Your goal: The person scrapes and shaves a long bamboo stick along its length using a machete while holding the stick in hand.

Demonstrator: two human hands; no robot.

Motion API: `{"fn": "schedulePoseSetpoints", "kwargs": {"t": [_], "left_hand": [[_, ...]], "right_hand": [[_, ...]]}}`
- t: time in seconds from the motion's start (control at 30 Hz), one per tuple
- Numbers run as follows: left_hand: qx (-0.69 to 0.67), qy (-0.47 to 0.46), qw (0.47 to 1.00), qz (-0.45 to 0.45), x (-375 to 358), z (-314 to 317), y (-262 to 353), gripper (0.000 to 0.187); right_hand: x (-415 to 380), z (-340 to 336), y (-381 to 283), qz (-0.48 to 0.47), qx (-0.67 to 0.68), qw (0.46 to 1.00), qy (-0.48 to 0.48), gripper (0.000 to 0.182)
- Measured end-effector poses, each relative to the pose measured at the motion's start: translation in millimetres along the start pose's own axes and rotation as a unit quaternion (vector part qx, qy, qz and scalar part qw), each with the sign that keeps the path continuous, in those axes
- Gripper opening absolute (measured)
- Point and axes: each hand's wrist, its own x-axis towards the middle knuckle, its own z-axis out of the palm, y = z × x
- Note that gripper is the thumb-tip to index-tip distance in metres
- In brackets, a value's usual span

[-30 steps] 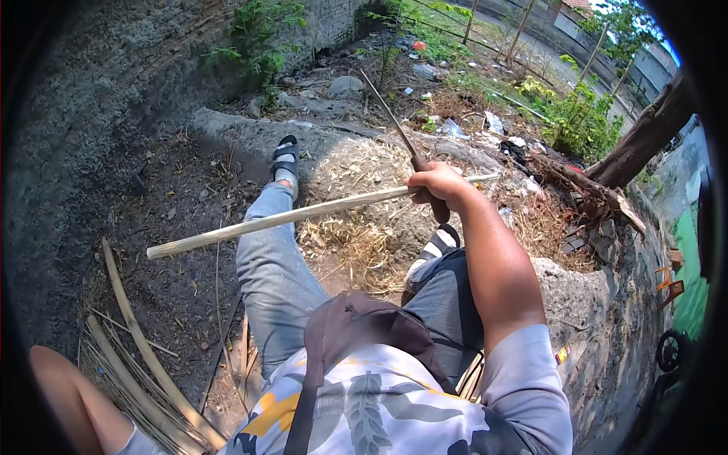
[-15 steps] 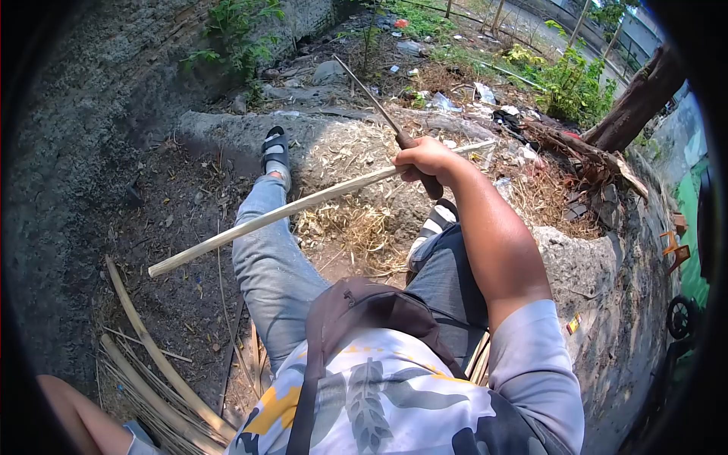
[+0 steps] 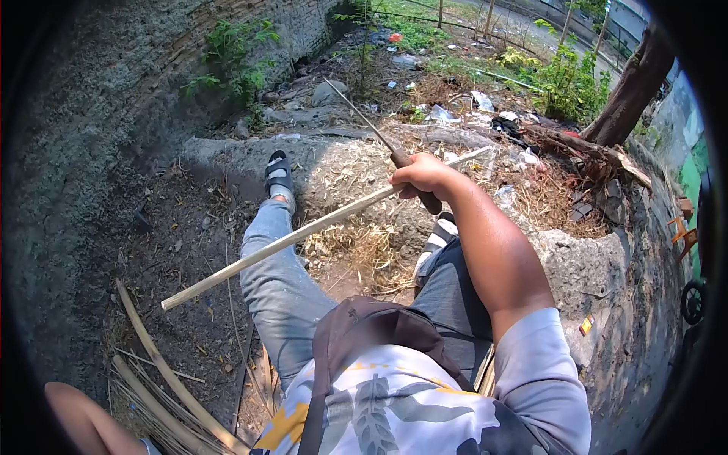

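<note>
The right hand (image 3: 422, 176) was clenched around both the handle of a long knife (image 3: 362, 121) and a pale bamboo stick (image 3: 303, 233), which slanted down across the left knee; the left hand was out of view, so its fingers could not be judged. With one fist managing blade and stick, either might have slipped towards the jeans-clad legs (image 3: 282, 280). Bamboo strips (image 3: 163, 387) lay beside the seat, shavings (image 3: 364, 243) littered the ground ahead.

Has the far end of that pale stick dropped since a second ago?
Yes. The stick has tilted: its free left end now sits lower and nearer the bamboo strips, while the right hand holds it together with the knife.
</note>
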Motion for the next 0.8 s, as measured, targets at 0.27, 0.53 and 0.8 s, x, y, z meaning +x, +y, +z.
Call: {"fn": "schedulePoseSetpoints", "kwargs": {"t": [0.27, 0.53, 0.8], "left_hand": [[0.018, 0.025, 0.999, -0.009, 0.7, -1.3, 6.9, 0.049], [0.044, 0.089, 0.995, 0.013, -7.7, -3.4, 9.5, 0.053], [0.113, 0.196, 0.969, 0.099, 0.2, -27.7, 14.2, 0.057]], "right_hand": [[0.0, -2.8, -1.2, -0.011, -0.008, 1.0, -0.014, 0.024], [-1.4, 0.0, -1.4, 0.003, -0.001, 1.0, -0.015, 0.024], [2.3, -1.9, 1.0, -0.001, -0.043, 0.999, -0.005, 0.033]]}}
